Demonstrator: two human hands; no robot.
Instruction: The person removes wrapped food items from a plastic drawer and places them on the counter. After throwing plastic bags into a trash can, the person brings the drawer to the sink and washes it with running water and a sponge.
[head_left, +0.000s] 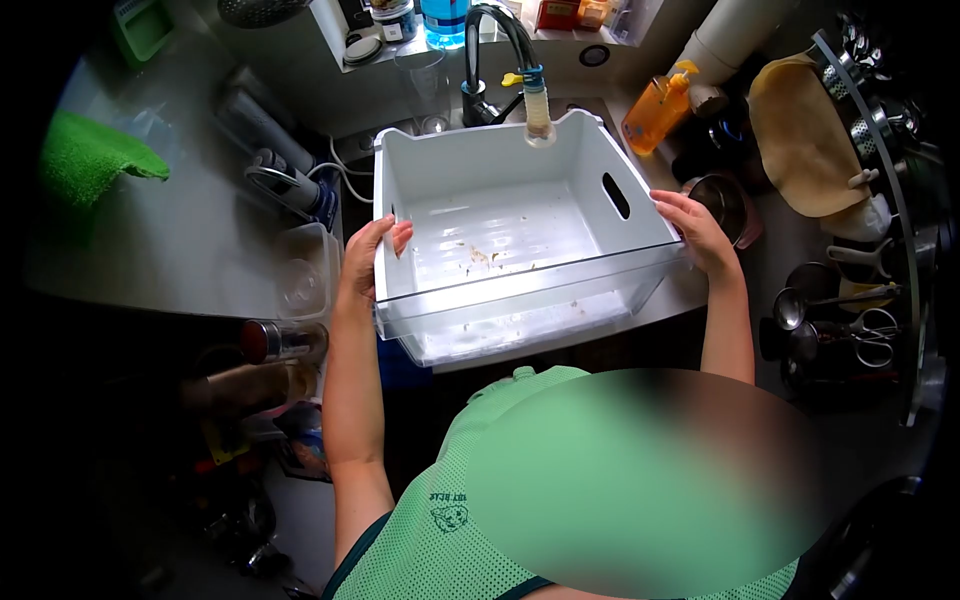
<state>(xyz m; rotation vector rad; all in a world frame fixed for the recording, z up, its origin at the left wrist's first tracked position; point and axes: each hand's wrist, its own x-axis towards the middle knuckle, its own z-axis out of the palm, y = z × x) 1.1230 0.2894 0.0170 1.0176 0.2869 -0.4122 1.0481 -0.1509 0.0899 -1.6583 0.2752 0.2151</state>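
A white fridge drawer [480, 165] with a clear front panel rests over the sink area under the faucet [500, 50]. Brown crumbs or stains [480, 257] lie on its bottom near the front. My left hand [364, 258] grips the drawer's left wall, with fingertips coming through the slot to the inside. At the right front corner, my right hand [702, 235] holds the drawer's side, its fingers along the top edge and the thumb partly hidden. Above the drawer's back edge hangs the faucet's clear spout extension [538, 115] with a yellow lever.
An orange soap bottle [655, 115] stands right of the drawer, near a metal pot [722, 205]. A tall glass [425, 85] is behind it. Clear plastic containers [305, 270] sit at the left. Ladles [790, 308] and scissors [873, 335] hang on the right; a green cloth [95, 160] lies far left.
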